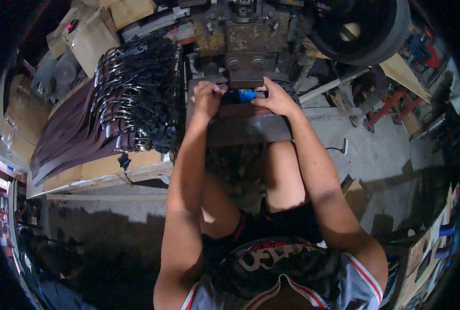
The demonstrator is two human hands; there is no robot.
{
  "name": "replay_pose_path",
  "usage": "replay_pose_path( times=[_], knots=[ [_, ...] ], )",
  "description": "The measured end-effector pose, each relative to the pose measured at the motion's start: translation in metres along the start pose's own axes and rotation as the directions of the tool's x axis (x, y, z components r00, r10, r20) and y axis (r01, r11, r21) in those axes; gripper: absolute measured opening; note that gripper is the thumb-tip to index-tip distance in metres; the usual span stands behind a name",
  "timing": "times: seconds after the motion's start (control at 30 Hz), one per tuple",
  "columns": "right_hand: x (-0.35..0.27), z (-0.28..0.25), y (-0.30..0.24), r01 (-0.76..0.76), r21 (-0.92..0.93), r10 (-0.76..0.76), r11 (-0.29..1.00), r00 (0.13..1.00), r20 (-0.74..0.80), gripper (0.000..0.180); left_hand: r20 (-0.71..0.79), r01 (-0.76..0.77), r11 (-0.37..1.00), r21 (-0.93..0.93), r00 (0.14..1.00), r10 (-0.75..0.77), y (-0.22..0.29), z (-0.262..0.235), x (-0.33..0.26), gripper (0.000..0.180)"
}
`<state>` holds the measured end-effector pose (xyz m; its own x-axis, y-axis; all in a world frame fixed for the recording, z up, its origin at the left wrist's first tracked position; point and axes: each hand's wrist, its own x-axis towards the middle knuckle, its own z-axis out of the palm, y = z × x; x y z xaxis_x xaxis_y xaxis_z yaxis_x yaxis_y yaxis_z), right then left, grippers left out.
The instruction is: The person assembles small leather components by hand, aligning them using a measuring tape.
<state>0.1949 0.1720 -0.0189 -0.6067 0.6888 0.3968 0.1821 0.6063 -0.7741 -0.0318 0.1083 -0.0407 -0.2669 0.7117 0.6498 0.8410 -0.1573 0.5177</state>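
Note:
A dark, worn metal press (245, 57) stands in front of me, with a bright blue piece (247, 95) on its bed beneath the ram block. My left hand (207, 99) is closed at the left side of the bed, its fingers curled; what they hold, if anything, is hidden. At the right end of the blue piece, my right hand (277, 98) has thumb and forefinger apart. Its thumb lies along the bed's front, and the forefinger points up beside the ram block. The blue piece's exact kind is too small to tell.
On my left, a pile of dark brown belts (67, 134) with metal buckles (131, 103) and black tips lies on a cardboard-covered table (100, 178). A large black wheel (364, 31) hangs at the upper right. A red metal stand (392, 108) and a cardboard box (355, 194) are on the right.

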Motion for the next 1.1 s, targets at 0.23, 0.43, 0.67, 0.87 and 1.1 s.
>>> replay_pose_path(
  times=[0.23,0.43,0.67,0.87,1.1],
  knots=[
    [0.002,0.000,-0.001,0.024,0.071,-0.028,0.997,0.998,0.061,0.081,-0.077,-0.145,0.985,-0.091,0.987,0.138,-0.014,0.007,0.004,0.015],
    [-0.012,-0.006,-0.020,-0.057,-0.186,0.046,0.981,0.997,-0.063,0.092,-0.117,-0.222,0.975,0.032,0.967,0.224,-0.023,0.012,0.000,0.016],
    [-0.013,-0.008,-0.004,-0.056,-0.162,0.044,0.985,0.996,-0.077,0.078,-0.141,-0.169,0.985,0.038,0.975,0.172,-0.023,0.019,0.007,0.018],
    [-0.017,-0.008,-0.008,-0.065,-0.194,0.046,0.979,0.994,-0.100,0.073,-0.068,-0.006,1.000,-0.004,0.998,0.005,-0.010,0.013,0.010,0.019],
    [-0.014,-0.002,-0.025,-0.064,-0.262,0.039,0.963,0.994,-0.100,0.069,-0.068,-0.052,0.998,0.044,0.996,0.055,-0.031,0.006,0.005,0.011]
  ],
)
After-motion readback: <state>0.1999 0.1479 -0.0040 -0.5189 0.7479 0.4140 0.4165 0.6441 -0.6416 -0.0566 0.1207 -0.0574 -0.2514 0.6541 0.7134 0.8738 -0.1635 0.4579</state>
